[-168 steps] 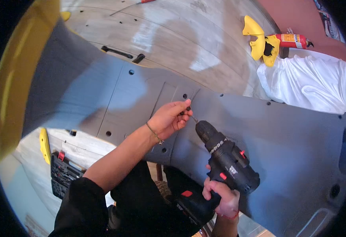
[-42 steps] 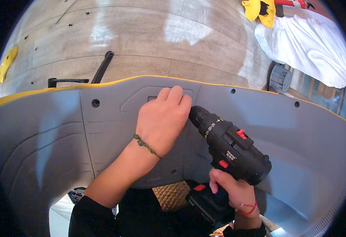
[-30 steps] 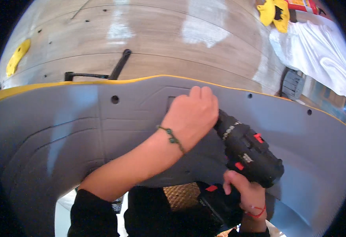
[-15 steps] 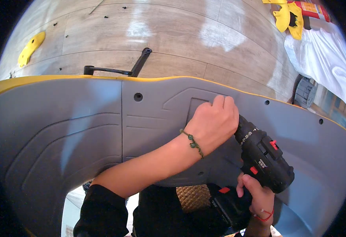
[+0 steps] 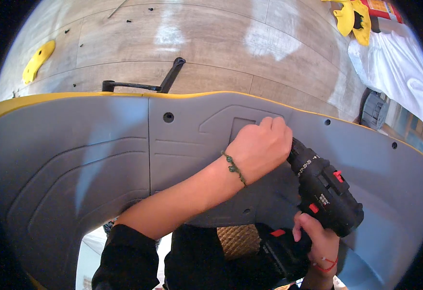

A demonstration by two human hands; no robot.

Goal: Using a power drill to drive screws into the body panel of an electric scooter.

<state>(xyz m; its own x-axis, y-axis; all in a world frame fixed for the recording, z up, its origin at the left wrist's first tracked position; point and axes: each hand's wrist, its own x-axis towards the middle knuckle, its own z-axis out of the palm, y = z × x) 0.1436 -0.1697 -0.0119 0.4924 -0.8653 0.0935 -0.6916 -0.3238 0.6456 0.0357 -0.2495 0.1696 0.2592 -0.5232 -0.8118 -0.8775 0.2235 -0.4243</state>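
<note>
In my right hand (image 5: 317, 232) is the grip of a black cordless drill (image 5: 325, 186) with red switches, its chuck aimed up and left. My left hand (image 5: 262, 145), a green bead bracelet on its wrist, is closed right at the nose of the drill. Its fingertips are turned away, so whatever they pinch is hidden. Both hands are over a large grey plastic panel (image 5: 110, 169) edged in yellow. Dark round holes (image 5: 168, 117) are set into the panel, one left of my left hand and others along the far right edge.
Beyond the panel, a black bent rod (image 5: 172, 75) juts onto the wood floor (image 5: 211, 43). Several small dark screws (image 5: 129, 21) and a yellow part (image 5: 38, 62) lie there. At far right are yellow pieces (image 5: 346, 19), a white cloth (image 5: 390, 67) and a grey wheel-like part (image 5: 374, 110).
The drill and my right hand have shifted slightly to the right. My left hand stays closed at the drill's nose, almost unmoved.
</note>
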